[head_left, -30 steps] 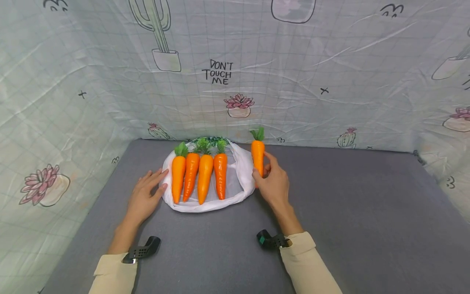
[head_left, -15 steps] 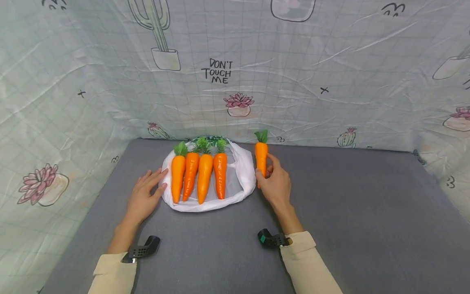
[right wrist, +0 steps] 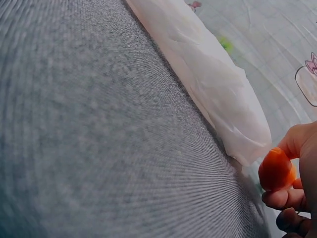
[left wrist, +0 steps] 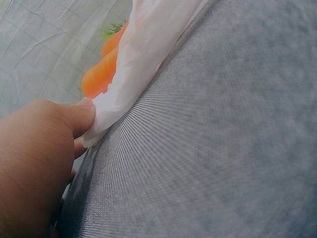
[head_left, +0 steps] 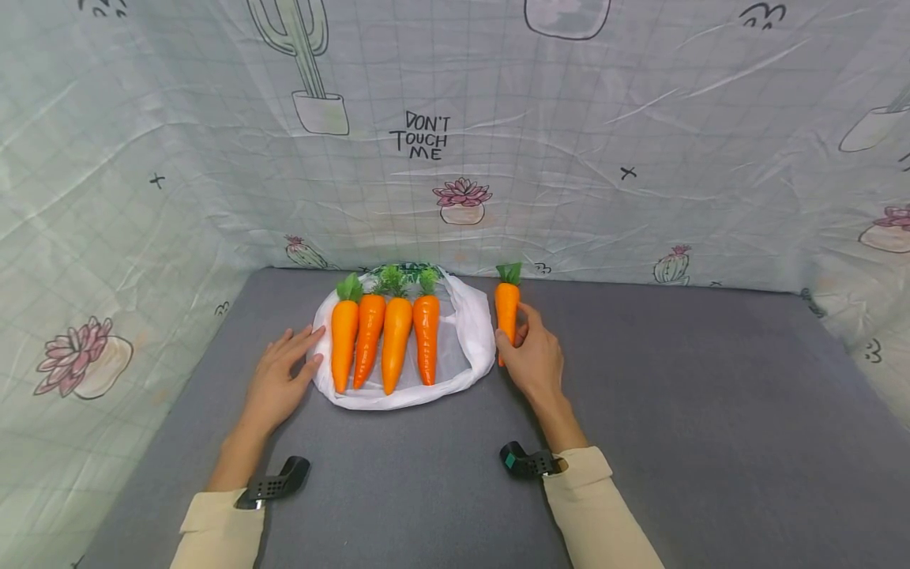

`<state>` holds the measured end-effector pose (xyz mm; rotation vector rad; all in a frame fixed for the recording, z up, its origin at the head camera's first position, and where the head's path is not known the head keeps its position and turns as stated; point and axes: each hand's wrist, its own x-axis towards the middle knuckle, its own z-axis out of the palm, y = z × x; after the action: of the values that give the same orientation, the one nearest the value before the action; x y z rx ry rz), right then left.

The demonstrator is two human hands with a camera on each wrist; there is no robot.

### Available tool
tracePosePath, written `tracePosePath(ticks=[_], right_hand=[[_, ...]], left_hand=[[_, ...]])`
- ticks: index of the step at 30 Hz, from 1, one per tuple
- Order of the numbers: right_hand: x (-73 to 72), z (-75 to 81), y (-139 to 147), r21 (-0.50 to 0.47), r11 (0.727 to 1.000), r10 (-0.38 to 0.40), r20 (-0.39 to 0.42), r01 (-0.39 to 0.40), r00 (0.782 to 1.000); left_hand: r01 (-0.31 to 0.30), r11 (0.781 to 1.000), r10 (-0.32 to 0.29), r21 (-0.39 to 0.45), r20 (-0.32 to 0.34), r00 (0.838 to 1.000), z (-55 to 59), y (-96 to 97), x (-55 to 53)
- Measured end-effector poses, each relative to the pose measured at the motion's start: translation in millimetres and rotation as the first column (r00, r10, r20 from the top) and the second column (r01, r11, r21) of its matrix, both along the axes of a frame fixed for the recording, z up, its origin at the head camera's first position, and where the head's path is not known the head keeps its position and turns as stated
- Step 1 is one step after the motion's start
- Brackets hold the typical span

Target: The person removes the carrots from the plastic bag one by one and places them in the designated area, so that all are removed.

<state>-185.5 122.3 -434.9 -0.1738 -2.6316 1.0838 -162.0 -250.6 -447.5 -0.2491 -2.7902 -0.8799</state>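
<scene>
A white plastic bag [head_left: 387,401], its rim rolled back, lies on the grey table with several orange carrots [head_left: 396,340] side by side in its mouth, leafy tops away from me. My left hand [head_left: 279,379] rests at the bag's left rim, fingers fairly straight; in the left wrist view the thumb [left wrist: 81,116] touches the white plastic [left wrist: 131,74]. Just right of the bag, my right hand [head_left: 533,356] grips another carrot [head_left: 507,304] between thumb and fingers around its lower half, green top up. Its orange tip [right wrist: 276,168] pokes out of the grasp in the right wrist view.
Behind the bag rises a pale cloth backdrop [head_left: 554,158] printed with cacti and lettering, which also runs along the left side. The grey tabletop [head_left: 682,411] extends to the right and toward me. Black wrist cameras [head_left: 526,462] sit on both wrists.
My right hand has moved the carrot slightly right, away from the bag's rim, and its leafy top has come down a little. The left hand and the bagged carrots stay where they were.
</scene>
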Motion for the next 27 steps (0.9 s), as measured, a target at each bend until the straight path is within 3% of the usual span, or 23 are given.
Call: tracePosePath(ticks=[27], right_hand=[[-0.1, -3.7, -2.3, 0.033, 0.999, 0.021, 0.013, -0.021, 1.0]], left_hand=[[-0.013, 1.0, 0.013, -0.002, 0.001, 1.0, -1.5, -0.1, 0.1]])
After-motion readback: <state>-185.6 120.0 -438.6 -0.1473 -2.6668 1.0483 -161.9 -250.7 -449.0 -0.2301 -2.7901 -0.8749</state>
